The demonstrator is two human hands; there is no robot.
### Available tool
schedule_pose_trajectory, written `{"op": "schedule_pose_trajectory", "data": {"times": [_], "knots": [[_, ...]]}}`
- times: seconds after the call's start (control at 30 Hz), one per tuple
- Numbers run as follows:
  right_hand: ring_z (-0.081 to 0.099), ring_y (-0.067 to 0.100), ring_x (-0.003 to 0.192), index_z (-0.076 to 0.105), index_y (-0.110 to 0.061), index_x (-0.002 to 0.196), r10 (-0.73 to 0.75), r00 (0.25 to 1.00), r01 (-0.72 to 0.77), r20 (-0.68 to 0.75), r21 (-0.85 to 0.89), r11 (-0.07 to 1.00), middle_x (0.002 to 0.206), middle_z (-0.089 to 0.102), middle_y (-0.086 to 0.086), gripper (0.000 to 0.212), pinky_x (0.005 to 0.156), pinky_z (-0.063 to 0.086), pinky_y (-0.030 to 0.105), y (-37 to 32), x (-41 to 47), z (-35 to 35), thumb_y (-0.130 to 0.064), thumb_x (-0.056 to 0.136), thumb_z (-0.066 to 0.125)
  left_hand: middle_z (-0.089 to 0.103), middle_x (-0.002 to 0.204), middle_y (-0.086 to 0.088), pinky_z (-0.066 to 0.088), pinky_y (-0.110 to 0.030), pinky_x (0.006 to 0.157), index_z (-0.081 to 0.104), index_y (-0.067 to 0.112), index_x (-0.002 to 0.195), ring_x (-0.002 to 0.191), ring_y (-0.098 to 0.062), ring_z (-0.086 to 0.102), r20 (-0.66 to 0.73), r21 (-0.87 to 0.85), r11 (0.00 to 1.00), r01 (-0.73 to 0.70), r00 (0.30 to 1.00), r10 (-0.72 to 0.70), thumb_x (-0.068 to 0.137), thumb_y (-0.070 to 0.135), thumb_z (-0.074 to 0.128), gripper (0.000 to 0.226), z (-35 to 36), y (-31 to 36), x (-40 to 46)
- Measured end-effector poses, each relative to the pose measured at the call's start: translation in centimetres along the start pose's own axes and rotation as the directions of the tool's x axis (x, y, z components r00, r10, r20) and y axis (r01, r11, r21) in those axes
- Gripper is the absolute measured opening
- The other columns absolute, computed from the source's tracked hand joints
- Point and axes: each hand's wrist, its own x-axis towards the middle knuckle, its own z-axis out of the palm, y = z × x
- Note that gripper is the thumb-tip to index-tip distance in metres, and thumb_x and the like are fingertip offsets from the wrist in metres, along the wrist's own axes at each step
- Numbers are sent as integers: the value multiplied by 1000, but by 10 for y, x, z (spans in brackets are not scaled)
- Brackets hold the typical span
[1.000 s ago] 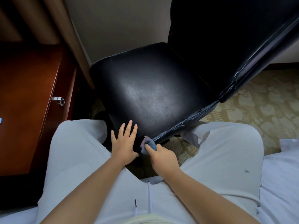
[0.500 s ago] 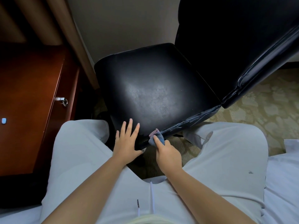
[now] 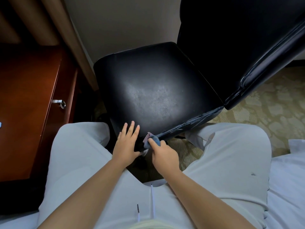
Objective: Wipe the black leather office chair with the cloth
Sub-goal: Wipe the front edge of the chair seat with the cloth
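Observation:
The black leather office chair (image 3: 156, 90) stands right in front of my knees, its seat facing me and its backrest rising at the right. My left hand (image 3: 127, 142) lies flat on the near edge of the seat with straight fingers. My right hand (image 3: 163, 154) grips a small blue-grey cloth (image 3: 152, 140) and presses it against the seat's near corner edge. Most of the cloth is hidden under my fingers.
A reddish wooden cabinet (image 3: 28, 103) with a metal drawer knob (image 3: 61, 102) stands at the left. Patterned beige carpet (image 3: 272, 111) lies right of the chair. I sit on white bedding (image 3: 290, 187), my legs in light trousers on either side of the chair's corner.
My right hand has slid the cloth a little up and to the right along the seat's near edge. The left hand stays flat on the seat.

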Motion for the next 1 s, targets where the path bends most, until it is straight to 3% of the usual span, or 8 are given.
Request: {"op": "schedule_pose_trajectory", "data": {"times": [0.1, 0.27, 0.4, 0.53, 0.6, 0.73, 0.9, 1.0], "knots": [[48, 13, 43, 64, -22, 116, 13, 1000, -14, 21, 13, 1000, 69, 57, 3, 49, 39, 20, 20, 7, 0, -1, -23, 69, 80, -11, 159, -1, 12, -42, 117, 1, 20, 152, 146, -25, -12, 2, 17, 1000, 5, 1000, -5, 81, 41, 71, 102, 0, 1, 0], [53, 18, 53, 56, -22, 126, -195, 972, 193, 131, 32, 981, 80, 59, 6, 40, 42, 32, 25, 9, 1, -4, -25, 86, 62, -9, 159, -2, 13, -42, 117, 3, 19, 152, 146, -25, -12, -7, -10, 1000, 2, 1000, -3, 81, 41, 70, 99, 1, 0, 1], [49, 14, 44, 65, -22, 113, 16, 1000, -16, 18, 51, 999, 70, 58, 3, 41, 39, 10, 15, 10, 4, -6, -21, 73, 76, -11, 159, -2, 14, -42, 117, 1, 20, 152, 146, -26, -11, -1, 24, 1000, 10, 1000, -10, 80, 38, 72, 103, 0, 0, 1], [58, 21, 75, 42, -25, 141, -90, 987, 72, 133, 131, 989, 103, 59, 8, 45, 56, 33, 24, 14, 1, -10, -27, 96, 47, -11, 159, -2, 13, -42, 117, 1, 20, 152, 146, -26, -11, -1, 34, 999, 14, 1000, -14, 81, 39, 71, 101, 1, 0, 1], [57, 21, 83, 34, -29, 145, -46, 987, 20, 156, 163, 986, 110, 55, 6, 45, 62, 35, 24, 11, 0, -11, -30, 100, 38, -11, 159, -2, 13, -42, 117, 1, 20, 152, 146, -26, -11, -5, 30, 999, 19, 1000, -19, 81, 39, 71, 101, 2, 1, 1], [57, 20, 87, 36, -30, 142, 198, 974, -217, 107, 216, 952, 111, 55, 5, 43, 63, 36, 25, 5, 1, -11, -30, 100, 37, -11, 159, -3, 13, -42, 117, 1, 19, 152, 146, -27, -11, -11, 37, 999, 16, 1000, -15, 81, 38, 71, 101, 2, 0, 1], [57, 23, 84, 34, -30, 143, -3, 975, -37, 221, 176, 984, 111, 56, 8, 44, 65, 43, 30, 1, -3, -10, -31, 100, 36, -12, 159, -3, 12, -41, 117, -1, 20, 151, 145, -26, -12, -7, 40, 999, 14, 1000, -14, 83, 38, 68, 99, 1, 0, 1], [58, 22, 87, 35, -30, 143, 215, 964, -245, 159, 208, 947, 113, 56, 6, 43, 68, 45, 30, 0, -1, -12, -30, 100, 36, -12, 159, -3, 12, -42, 117, -1, 19, 152, 146, -26, -12, -4, 39, 999, 11, 1000, -11, 82, 38, 70, 101, 1, 1, 1]]}}
